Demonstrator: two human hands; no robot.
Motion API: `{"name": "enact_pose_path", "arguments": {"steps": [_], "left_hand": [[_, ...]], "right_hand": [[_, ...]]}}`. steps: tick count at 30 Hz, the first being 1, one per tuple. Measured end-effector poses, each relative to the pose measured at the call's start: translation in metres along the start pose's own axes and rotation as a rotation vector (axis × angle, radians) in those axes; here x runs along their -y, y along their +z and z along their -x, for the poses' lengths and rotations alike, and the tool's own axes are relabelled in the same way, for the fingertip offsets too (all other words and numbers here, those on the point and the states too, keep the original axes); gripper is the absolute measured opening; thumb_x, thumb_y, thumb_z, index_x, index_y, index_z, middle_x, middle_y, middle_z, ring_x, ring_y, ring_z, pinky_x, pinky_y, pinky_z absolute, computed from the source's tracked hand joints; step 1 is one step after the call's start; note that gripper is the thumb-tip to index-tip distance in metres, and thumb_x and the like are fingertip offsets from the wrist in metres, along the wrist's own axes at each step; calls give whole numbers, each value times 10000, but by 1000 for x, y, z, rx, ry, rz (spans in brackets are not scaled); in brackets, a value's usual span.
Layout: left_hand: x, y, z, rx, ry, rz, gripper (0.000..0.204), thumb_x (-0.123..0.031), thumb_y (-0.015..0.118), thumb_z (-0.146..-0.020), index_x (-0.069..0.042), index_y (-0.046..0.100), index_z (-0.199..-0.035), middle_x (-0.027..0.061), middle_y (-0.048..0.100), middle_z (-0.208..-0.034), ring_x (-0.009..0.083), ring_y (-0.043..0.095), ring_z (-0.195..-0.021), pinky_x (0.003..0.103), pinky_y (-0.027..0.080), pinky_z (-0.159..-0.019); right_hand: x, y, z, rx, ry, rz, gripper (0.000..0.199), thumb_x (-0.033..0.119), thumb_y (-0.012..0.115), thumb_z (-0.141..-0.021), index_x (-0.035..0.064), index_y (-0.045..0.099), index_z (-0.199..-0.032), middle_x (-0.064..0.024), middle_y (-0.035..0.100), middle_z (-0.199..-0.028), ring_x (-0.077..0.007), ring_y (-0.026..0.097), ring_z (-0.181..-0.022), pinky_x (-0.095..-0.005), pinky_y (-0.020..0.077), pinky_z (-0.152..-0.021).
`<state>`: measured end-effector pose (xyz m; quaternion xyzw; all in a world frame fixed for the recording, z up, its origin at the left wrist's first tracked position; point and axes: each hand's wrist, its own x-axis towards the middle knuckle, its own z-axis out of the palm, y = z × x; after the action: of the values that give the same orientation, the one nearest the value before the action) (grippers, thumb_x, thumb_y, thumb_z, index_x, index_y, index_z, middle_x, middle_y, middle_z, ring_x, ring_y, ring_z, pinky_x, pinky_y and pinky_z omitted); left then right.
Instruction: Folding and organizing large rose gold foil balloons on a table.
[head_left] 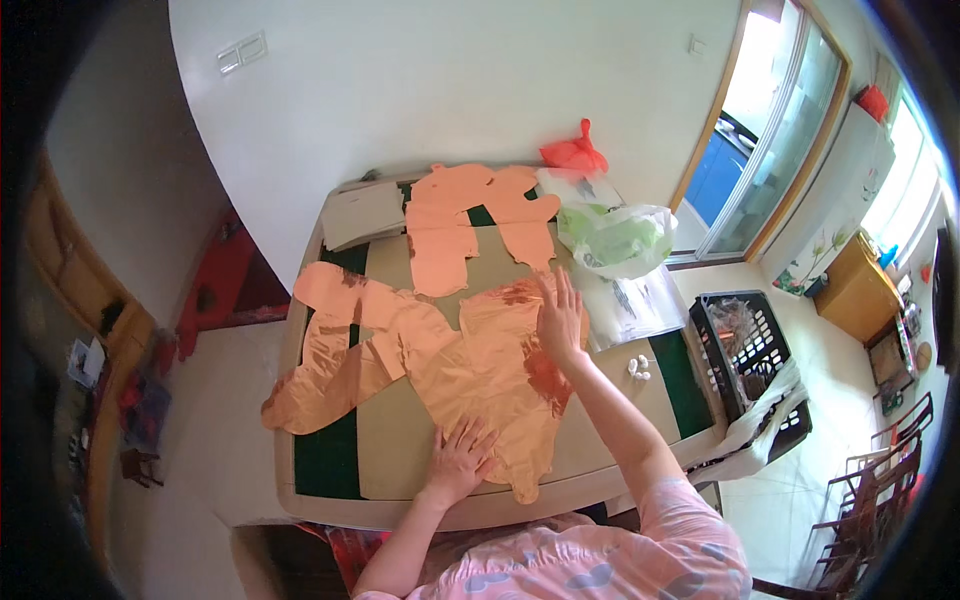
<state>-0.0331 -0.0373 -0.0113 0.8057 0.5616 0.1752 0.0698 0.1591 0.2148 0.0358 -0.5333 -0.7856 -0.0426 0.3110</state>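
A shiny copper-coloured foil sheet (490, 360), shaped like a deflated foil balloon with rounded lobes, lies flat across the table. My left hand (463, 462) rests open on its near edge, fingers spread. Farther off, my right hand (563, 325) is laid flat on the foil's right side, its fingers stretched forward. Another copper foil piece (342, 345), folded at angles, adjoins on the left. Beyond them a duller orange foil shape (440, 235) with two legs is spread out. Whether the nearer pieces are joined is hard to make out.
A brown board (630, 405) lies on the table. Grey sheets (362, 215) are stacked at the back left. On the right are a green-white plastic bag (617, 238), clear packets (635, 305) and small white items (638, 368). A black crate (752, 350) stands beside the table; a red bag (574, 152) sits behind.
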Motion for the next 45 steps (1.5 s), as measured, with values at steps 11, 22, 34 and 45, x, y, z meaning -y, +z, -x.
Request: {"name": "enact_pose_path", "arguments": {"steps": [11, 22, 34, 45], "left_hand": [[-3, -8, 5, 4, 29, 134, 637, -369, 574, -894, -189, 336, -1456, 120, 356, -1478, 301, 345, -1364, 614, 243, -1066], [6, -7, 2, -49, -131, -38, 491, -302, 559, -911, -150, 468, -1369, 122, 376, -1468, 300, 300, -1393, 667, 188, -1067], [3, -12, 3, -122, -60, 15, 592, -369, 603, -877, -231, 413, -1420, 132, 299, -1510, 374, 263, -1395, 706, 181, -1037], [-4, -14, 5, -8, -4, -11, 648, -448, 605, -858, -282, 373, -1440, 95, 275, -1530, 355, 261, -1398, 709, 195, -1035]], "right_hand": [[35, 12, 81, 397, -179, -83, 451, 335, 485, -950, 136, 467, -1354, -118, 366, -1477, -307, 309, -1379, -628, 236, -1071], [32, 19, 81, 367, -229, -68, 451, 341, 485, -946, 153, 464, -1356, -112, 386, -1464, -305, 321, -1371, -629, 250, -1058], [42, 13, 82, 348, -231, -83, 470, 320, 501, -941, 154, 447, -1377, -118, 382, -1466, -316, 323, -1371, -613, 236, -1072], [21, 39, 56, 296, -143, -67, 453, 325, 493, -949, 145, 453, -1362, -119, 396, -1453, -316, 350, -1350, -599, 233, -1077]]}}
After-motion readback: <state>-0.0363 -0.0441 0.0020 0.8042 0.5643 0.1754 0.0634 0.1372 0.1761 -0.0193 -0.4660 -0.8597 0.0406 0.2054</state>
